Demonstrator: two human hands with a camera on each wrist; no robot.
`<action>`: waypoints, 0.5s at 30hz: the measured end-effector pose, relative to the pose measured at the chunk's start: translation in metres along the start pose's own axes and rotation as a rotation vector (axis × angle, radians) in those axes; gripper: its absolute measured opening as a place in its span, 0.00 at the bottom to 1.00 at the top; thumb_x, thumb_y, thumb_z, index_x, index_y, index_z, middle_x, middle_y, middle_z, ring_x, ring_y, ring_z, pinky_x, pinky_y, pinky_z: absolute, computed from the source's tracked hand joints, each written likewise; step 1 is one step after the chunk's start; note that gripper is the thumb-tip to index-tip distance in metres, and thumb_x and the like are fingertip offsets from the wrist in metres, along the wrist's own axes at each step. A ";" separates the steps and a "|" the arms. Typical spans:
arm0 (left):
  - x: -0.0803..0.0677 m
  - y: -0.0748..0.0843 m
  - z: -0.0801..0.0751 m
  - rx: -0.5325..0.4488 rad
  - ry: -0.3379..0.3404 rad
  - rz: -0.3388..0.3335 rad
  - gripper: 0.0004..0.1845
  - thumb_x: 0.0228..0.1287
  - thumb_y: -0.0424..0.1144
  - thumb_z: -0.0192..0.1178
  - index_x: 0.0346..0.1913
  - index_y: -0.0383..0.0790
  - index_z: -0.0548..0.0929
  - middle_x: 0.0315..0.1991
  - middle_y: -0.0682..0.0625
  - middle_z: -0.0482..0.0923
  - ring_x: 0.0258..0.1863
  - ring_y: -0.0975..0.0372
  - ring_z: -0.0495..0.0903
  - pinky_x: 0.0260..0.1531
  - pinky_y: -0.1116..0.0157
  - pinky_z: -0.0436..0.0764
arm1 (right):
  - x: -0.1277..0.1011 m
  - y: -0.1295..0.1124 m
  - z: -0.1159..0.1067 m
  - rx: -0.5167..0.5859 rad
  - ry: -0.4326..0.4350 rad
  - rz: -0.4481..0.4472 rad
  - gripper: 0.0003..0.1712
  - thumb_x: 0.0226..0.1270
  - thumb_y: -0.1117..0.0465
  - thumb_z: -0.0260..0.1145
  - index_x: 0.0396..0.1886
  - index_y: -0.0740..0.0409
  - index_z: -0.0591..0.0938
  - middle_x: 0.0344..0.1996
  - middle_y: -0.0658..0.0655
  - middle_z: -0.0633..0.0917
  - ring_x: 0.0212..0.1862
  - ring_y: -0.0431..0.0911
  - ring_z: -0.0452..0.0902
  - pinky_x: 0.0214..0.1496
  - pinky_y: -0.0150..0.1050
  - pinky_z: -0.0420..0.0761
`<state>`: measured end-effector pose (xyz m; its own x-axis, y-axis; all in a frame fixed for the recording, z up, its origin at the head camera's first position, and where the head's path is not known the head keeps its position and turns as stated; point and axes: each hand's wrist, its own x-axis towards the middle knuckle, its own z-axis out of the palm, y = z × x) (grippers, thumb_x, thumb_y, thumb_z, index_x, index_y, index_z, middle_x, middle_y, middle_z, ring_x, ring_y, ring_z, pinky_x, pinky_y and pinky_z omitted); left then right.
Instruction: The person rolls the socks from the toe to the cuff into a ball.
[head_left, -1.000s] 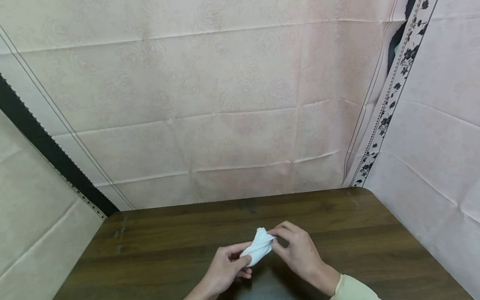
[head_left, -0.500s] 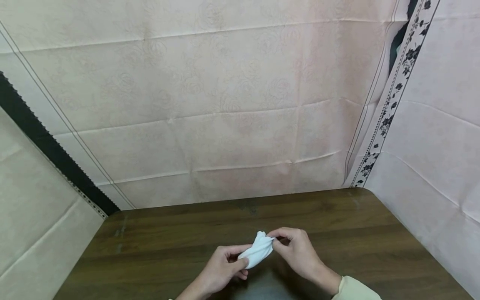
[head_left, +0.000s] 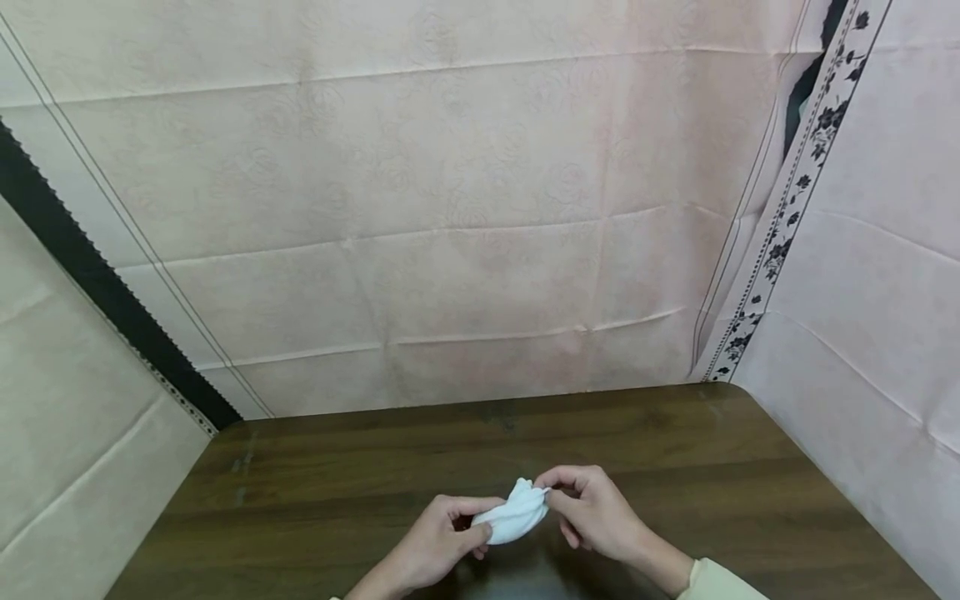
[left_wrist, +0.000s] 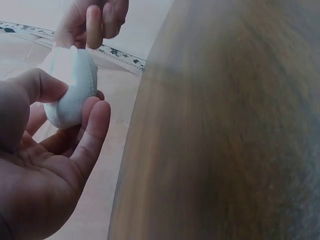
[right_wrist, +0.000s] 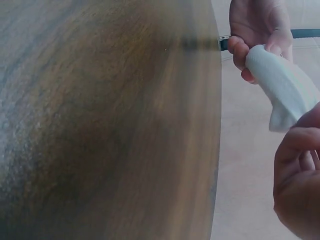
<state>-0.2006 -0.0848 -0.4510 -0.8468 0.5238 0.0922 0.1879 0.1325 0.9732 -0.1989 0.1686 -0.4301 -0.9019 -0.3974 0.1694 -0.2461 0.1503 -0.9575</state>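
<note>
Two hands hold one small white cloth bundle just above the dark wooden table. The left hand grips its left end between curled fingers and thumb. The right hand pinches its right end with thumb and forefinger; the other fingers are loosely curled.

Bare wooden table all around; cloth-hung walls close behind and at both sides.
</note>
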 end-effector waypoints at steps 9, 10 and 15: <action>-0.003 -0.001 -0.002 0.073 -0.037 0.038 0.18 0.64 0.26 0.58 0.55 0.38 0.87 0.45 0.51 0.85 0.28 0.66 0.78 0.29 0.68 0.80 | -0.002 0.003 -0.001 0.094 -0.185 0.000 0.09 0.75 0.70 0.54 0.42 0.64 0.82 0.14 0.48 0.72 0.12 0.34 0.61 0.12 0.30 0.63; -0.003 0.000 -0.002 0.086 -0.048 0.048 0.18 0.64 0.26 0.58 0.55 0.39 0.87 0.45 0.52 0.85 0.29 0.67 0.78 0.30 0.69 0.79 | -0.002 0.003 -0.001 0.099 -0.202 -0.004 0.10 0.75 0.71 0.53 0.42 0.65 0.81 0.14 0.48 0.71 0.12 0.34 0.60 0.13 0.30 0.62; -0.003 0.000 -0.001 0.150 -0.096 0.120 0.19 0.64 0.25 0.58 0.55 0.41 0.88 0.46 0.55 0.85 0.39 0.67 0.78 0.37 0.69 0.78 | -0.002 0.006 0.000 0.082 -0.267 -0.077 0.13 0.71 0.76 0.49 0.38 0.66 0.81 0.14 0.45 0.66 0.14 0.32 0.57 0.15 0.29 0.59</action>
<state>-0.1988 -0.0872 -0.4510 -0.7639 0.6204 0.1775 0.3620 0.1843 0.9138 -0.1984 0.1704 -0.4361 -0.7533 -0.6310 0.1855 -0.2711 0.0409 -0.9617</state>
